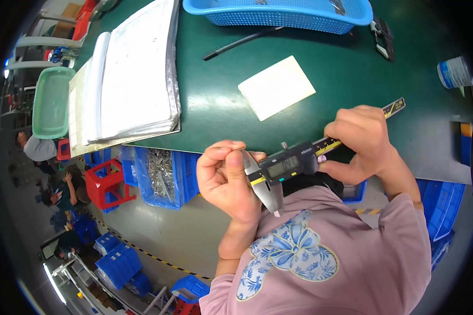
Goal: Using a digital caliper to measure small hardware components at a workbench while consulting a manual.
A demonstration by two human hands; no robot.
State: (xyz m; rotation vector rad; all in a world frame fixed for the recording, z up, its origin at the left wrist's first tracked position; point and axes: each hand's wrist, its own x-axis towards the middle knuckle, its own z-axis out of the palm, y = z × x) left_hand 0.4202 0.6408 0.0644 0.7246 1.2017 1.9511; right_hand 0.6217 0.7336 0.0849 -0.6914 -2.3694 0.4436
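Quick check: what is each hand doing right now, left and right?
Left hand: closed, pinching something small at the digital caliper jaws; the piece itself is hidden.
Right hand: closed around the caliper's beam.

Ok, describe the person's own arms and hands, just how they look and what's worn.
Both hands, left hand and right hand, are bare: no gloves, rings or watch visible. The forearms are uncovered; short pink sleeves of a top with a blue-and-white floral patch end above the elbows.
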